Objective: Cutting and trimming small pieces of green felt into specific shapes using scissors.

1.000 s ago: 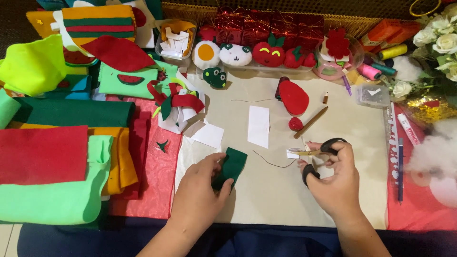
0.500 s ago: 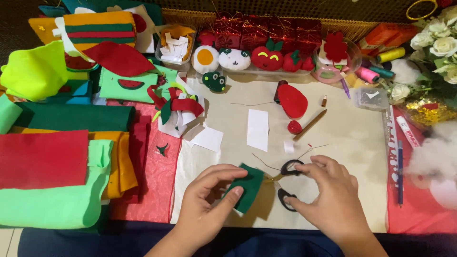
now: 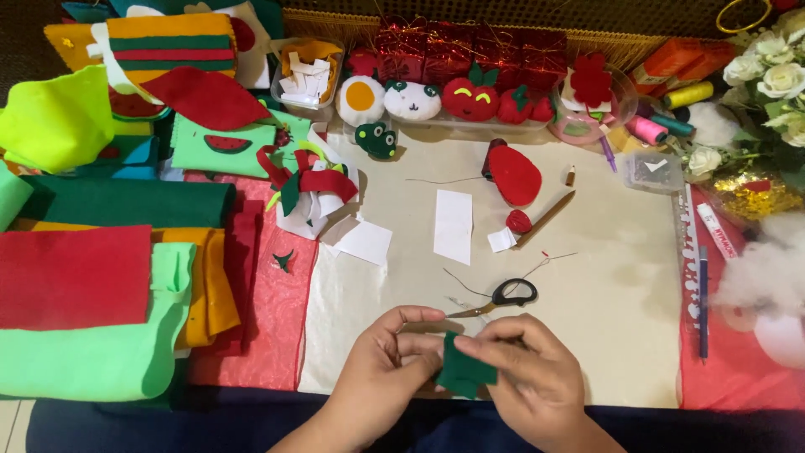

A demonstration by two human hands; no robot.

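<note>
Both hands pinch one dark green felt piece [image 3: 459, 369] at worktop's near edge: left hand [image 3: 387, 369] w/ thumb & fingers, right hand [image 3: 527, 376] gripping its top. Black-handled scissors [image 3: 501, 297] lie just beyond, unheld. Looks like positioning/folding step; next prob. needs firm hold & aligned edges.

From my remote seat, I took this for a home craft table set up for felt sewing. Folded felt sheets [image 3: 101, 277] in red, green and orange were stacked at the left of the frame, finished felt toys [image 3: 436, 99] lined the top centre, thread spools [image 3: 662, 126] sat at upper right, and scissors [image 3: 503, 295] lay on the cream table cover [image 3: 612, 285] in the middle.
</note>
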